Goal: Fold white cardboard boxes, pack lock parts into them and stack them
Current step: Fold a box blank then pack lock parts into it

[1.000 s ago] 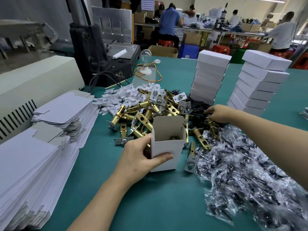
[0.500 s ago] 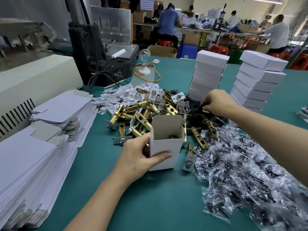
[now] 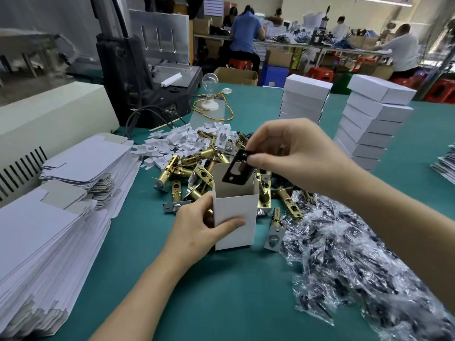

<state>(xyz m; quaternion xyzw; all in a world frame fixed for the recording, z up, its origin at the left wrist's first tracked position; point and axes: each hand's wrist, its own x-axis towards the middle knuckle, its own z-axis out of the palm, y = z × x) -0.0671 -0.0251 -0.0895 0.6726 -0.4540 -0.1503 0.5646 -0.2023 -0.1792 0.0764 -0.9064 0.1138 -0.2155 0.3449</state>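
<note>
The stack of flat box blanks (image 3: 49, 230) on the left runs out past the frame edge, so its full length cannot be seen. The left hand (image 3: 194, 232) grips the upright white box (image 3: 235, 210), which stands on the table (image 3: 221, 303). The thumb lies across the front face and the fingers are hidden behind the left wall. The box top is open, but what lies inside cannot be made out.

Behind and beside the box is a heap of brass latches (image 3: 194, 166), partly covered by it. Over the open mouth, the right hand (image 3: 295, 156) pinches a black plate (image 3: 231, 169) by its upper corner between thumb and fingertips. The plate hangs tilted, with its lower end just at the box rim.

This hand blocks the foot of the nearer stack of closed boxes (image 3: 305, 102). A second stack (image 3: 369, 129) stands to the right. The clear bags (image 3: 357, 267) hold dark contents too blurred to tell and spill off the lower right corner.

Half a second ago the right hand was down among the dark parts at the foot of the nearer stack. It has since risen to the box with the plate. The left hand's hold is unchanged.
</note>
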